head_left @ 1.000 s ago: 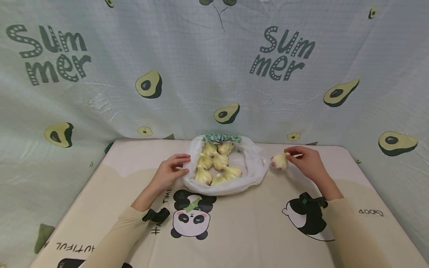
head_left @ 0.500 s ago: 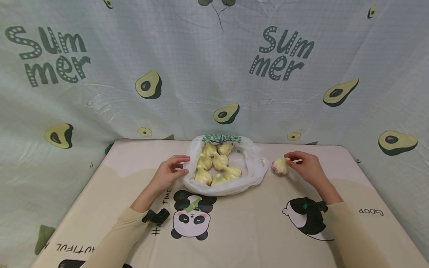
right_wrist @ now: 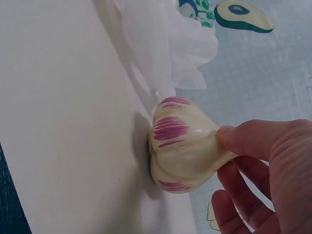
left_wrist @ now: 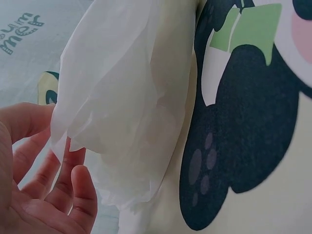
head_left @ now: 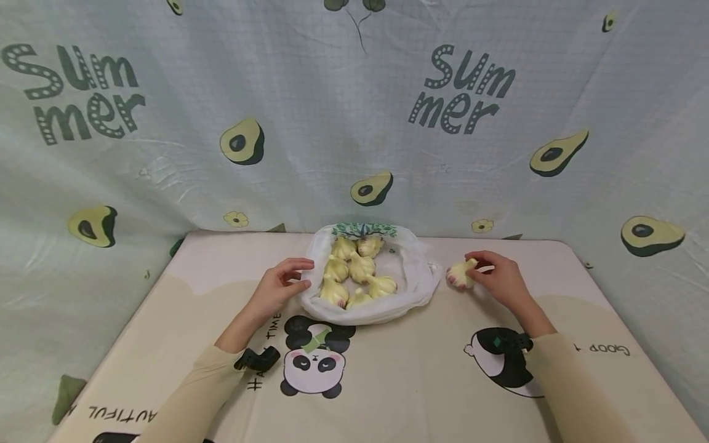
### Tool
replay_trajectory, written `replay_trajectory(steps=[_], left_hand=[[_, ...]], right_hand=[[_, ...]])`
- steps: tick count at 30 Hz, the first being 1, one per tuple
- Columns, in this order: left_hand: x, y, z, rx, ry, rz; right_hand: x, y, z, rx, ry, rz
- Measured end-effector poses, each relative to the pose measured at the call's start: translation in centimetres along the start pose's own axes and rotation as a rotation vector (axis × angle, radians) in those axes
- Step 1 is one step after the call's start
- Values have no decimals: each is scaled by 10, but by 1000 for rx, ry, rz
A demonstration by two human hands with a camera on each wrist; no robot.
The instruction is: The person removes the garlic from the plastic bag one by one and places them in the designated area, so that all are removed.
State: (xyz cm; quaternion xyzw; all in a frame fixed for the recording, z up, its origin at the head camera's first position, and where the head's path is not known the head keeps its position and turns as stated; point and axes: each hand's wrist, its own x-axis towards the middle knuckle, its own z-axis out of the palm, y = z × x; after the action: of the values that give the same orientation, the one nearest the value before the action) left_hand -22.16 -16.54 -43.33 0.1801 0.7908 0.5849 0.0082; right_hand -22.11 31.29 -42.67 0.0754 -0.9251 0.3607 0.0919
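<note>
A white plastic bag (head_left: 412, 295), its mouth spread wide, lies at the back middle of the table. Several garlic bulbs (head_left: 362, 268) sit inside, mostly toward its left side. My left hand (head_left: 279, 286) is at the bag's left edge, fingers relaxed and thumb apart; in the left wrist view the thin plastic (left_wrist: 122, 87) overlaps the fingertips. To the right of the bag, my right hand (head_left: 501, 277) pinches a garlic bulb (right_wrist: 183, 146) by its stem between thumb and fingers. Purple streaks mark that bulb, and its base is right at the tabletop.
A pale printed cloth (head_left: 410, 375) covers the table, with a panda picture (head_left: 314, 360) in front of the bag. Behind the table hangs a curtain (head_left: 310, 80) with avocado prints. Black straps (head_left: 257, 359) sit around the wrists.
My right hand has lowered the garlic bulb slightly toward the table, and the bulb has tilted. My left hand stays at the bag's edge.
</note>
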Motion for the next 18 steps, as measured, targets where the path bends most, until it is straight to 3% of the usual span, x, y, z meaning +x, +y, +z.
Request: replay_trajectory(steps=[18], left_hand=[[0,-5,1,4,20,12]], right_hand=[[-3,0,4,-29,-1,5]])
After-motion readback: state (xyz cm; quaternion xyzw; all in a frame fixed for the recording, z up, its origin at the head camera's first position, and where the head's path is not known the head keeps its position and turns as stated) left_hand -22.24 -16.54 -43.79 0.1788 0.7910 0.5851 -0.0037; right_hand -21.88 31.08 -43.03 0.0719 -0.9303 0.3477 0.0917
